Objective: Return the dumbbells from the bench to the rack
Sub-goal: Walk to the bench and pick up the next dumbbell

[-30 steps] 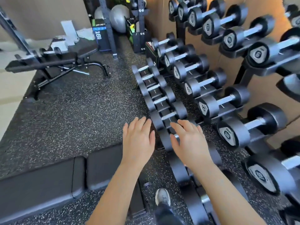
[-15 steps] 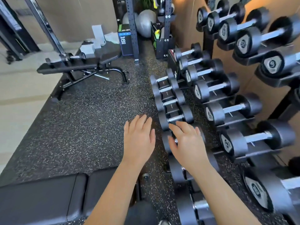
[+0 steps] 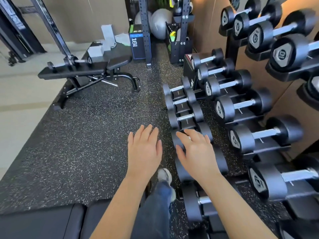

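Observation:
A tiered dumbbell rack (image 3: 255, 118) fills the right side, loaded with several black dumbbells with silver handles. My right hand (image 3: 196, 152) hovers, fingers spread, over a small dumbbell (image 3: 191, 138) on the lowest tier; I cannot tell whether it touches it. My left hand (image 3: 144, 150) floats open above the speckled floor, just left of the rack, holding nothing. A flat black bench (image 3: 43, 223) lies at the bottom left edge with nothing on its visible pad. A farther adjustable bench (image 3: 82, 71) at the upper left carries a small dumbbell (image 3: 69, 62).
Speckled black rubber flooring (image 3: 86, 144) spreads between the two benches. A dark upright post (image 3: 145, 31), a blue box (image 3: 136, 44) and grey exercise balls (image 3: 160, 23) stand at the back. My leg and a shoe (image 3: 164, 175) show below my hands.
The view has swung left and forward along the rack. Both hands stay open and spread in front of me; my leg and shoe have stepped forward into view.

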Demonstrator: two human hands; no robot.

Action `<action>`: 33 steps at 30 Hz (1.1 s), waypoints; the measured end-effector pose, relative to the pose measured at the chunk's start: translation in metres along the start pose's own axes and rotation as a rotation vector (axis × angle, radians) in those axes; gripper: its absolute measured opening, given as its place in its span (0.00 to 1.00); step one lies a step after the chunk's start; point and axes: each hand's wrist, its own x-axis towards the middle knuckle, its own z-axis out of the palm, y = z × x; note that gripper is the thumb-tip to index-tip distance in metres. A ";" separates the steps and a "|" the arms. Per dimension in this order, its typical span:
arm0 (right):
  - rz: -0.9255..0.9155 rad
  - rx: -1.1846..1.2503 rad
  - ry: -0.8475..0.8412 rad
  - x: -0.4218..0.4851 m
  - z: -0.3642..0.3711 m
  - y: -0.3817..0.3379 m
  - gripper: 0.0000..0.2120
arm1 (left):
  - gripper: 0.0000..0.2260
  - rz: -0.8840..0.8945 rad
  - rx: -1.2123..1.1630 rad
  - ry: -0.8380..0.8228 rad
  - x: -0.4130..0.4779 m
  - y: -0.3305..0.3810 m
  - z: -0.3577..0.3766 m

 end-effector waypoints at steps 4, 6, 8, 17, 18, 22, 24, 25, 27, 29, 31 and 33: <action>0.013 -0.017 0.014 0.059 0.027 0.007 0.18 | 0.17 0.028 -0.007 0.000 0.052 -0.022 0.028; 0.002 -0.025 0.020 0.098 0.044 0.009 0.17 | 0.17 0.012 -0.017 -0.004 0.087 -0.038 0.045; -0.013 -0.039 0.004 0.143 0.061 0.010 0.17 | 0.17 -0.017 -0.030 -0.019 0.127 -0.055 0.061; -0.086 -0.044 0.021 0.376 0.118 -0.009 0.16 | 0.17 -0.053 -0.001 0.002 0.342 -0.145 0.086; -0.098 -0.051 0.016 0.397 0.122 -0.012 0.16 | 0.17 -0.063 -0.001 0.009 0.362 -0.152 0.086; -0.129 -0.023 0.007 0.465 0.133 -0.019 0.17 | 0.17 -0.093 -0.011 0.059 0.422 -0.174 0.084; -0.157 -0.010 0.040 0.490 0.140 -0.024 0.16 | 0.17 -0.118 -0.014 0.079 0.440 -0.184 0.083; -0.170 0.002 0.053 0.499 0.144 -0.027 0.16 | 0.17 -0.127 -0.013 0.089 0.446 -0.188 0.081; -0.197 0.027 0.070 0.515 0.151 -0.034 0.16 | 0.17 -0.142 -0.012 0.121 0.455 -0.198 0.076; -0.218 0.052 0.062 0.529 0.158 -0.042 0.16 | 0.17 -0.155 -0.005 0.153 0.464 -0.207 0.070; -0.238 0.072 0.042 0.544 0.165 -0.051 0.17 | 0.17 -0.161 0.007 0.167 0.473 -0.216 0.064; -0.271 0.080 0.034 0.558 0.172 -0.059 0.17 | 0.17 -0.184 0.015 0.163 0.484 -0.228 0.063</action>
